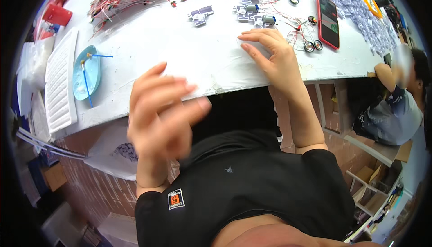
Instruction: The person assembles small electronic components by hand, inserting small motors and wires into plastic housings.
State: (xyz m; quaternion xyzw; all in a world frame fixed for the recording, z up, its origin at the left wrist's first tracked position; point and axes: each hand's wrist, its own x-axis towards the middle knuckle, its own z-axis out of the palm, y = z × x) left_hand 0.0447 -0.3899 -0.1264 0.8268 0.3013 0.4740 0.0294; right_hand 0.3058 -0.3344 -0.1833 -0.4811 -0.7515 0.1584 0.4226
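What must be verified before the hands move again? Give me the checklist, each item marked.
1. Left hand free: cannot tell; the left hand is blurred and its inner side is hard to see.
2. Right hand free: ok; nothing shows between the thumb and fingers of the right hand.
3. Motors fixed in their grey parts: cannot tell; the motors are too small to judge.
4. Wires in the upper-left heap separated: not ok; the red wires lie tangled.
5. Phone clear of both hands: ok; the phone lies right of the right hand, apart from it.
6. Brushes at the dish: ok; two brushes rest on the blue dish.
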